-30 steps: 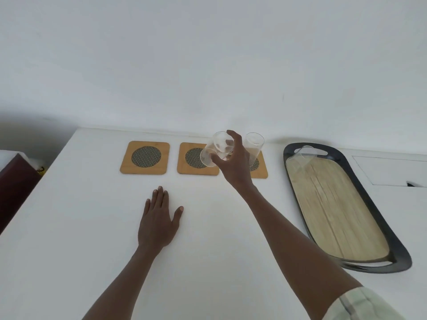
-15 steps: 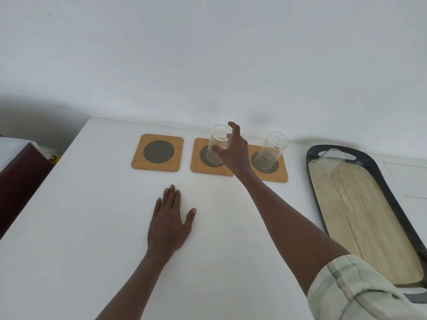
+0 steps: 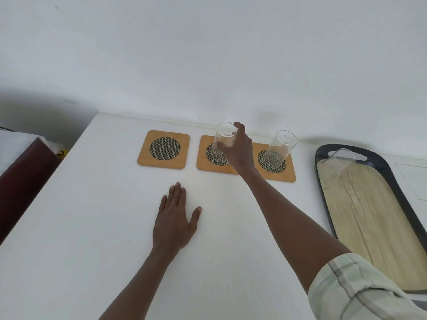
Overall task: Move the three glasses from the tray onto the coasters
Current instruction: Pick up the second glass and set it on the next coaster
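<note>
Three wooden coasters with dark mesh centres lie in a row near the wall. The left coaster (image 3: 164,149) is bare. On the middle coaster (image 3: 205,162) stands a clear glass (image 3: 223,144), upright, with my right hand (image 3: 239,151) wrapped around its right side. Another clear glass (image 3: 279,148) stands alone on the right coaster (image 3: 283,174). A third glass (image 3: 339,162) stands at the far end of the black-rimmed wooden tray (image 3: 392,181) on the right. My left hand (image 3: 175,220) lies flat on the white table, fingers spread.
A white wall runs right behind the coasters. A dark red-brown piece of furniture (image 3: 20,181) stands beside the table's left edge. A recessed panel (image 3: 413,183) sits in the tabletop right of the tray.
My right hand has brought the tilted glass down and stood it upright on the middle coaster. The view has shifted, so everything sits further right. My left hand has stayed flat.
</note>
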`<state>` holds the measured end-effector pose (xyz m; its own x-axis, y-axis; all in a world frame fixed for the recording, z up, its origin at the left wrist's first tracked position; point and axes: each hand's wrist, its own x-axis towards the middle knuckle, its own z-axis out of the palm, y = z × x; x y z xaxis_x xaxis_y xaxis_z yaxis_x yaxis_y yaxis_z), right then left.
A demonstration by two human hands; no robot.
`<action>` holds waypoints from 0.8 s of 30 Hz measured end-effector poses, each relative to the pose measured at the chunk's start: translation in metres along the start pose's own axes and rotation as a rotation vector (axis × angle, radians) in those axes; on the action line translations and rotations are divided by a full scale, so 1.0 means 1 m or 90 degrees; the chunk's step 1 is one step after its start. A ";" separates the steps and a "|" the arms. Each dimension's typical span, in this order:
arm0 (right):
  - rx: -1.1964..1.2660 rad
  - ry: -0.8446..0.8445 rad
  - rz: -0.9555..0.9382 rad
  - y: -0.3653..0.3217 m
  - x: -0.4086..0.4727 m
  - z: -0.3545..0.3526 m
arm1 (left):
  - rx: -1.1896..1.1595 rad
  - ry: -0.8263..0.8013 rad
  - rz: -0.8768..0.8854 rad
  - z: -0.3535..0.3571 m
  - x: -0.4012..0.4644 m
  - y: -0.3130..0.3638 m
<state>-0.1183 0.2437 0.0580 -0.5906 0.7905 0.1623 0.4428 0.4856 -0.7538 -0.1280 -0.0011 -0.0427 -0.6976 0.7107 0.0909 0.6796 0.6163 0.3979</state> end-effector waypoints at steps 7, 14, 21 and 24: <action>0.002 0.003 0.001 0.000 -0.001 0.001 | -0.001 0.001 -0.002 -0.001 -0.001 0.001; -0.025 0.008 -0.003 0.002 -0.003 0.002 | 0.000 -0.002 -0.002 -0.001 0.000 0.001; 0.049 0.111 0.011 0.004 -0.019 -0.002 | 0.005 0.001 0.000 -0.001 0.000 0.000; 0.071 0.183 -0.009 0.009 -0.032 -0.008 | 0.004 -0.002 0.002 -0.001 0.000 0.000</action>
<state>-0.0900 0.2257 0.0509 -0.3743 0.8651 0.3339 0.3504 0.4654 -0.8128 -0.1283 -0.0011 -0.0414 -0.6950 0.7134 0.0895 0.6831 0.6163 0.3918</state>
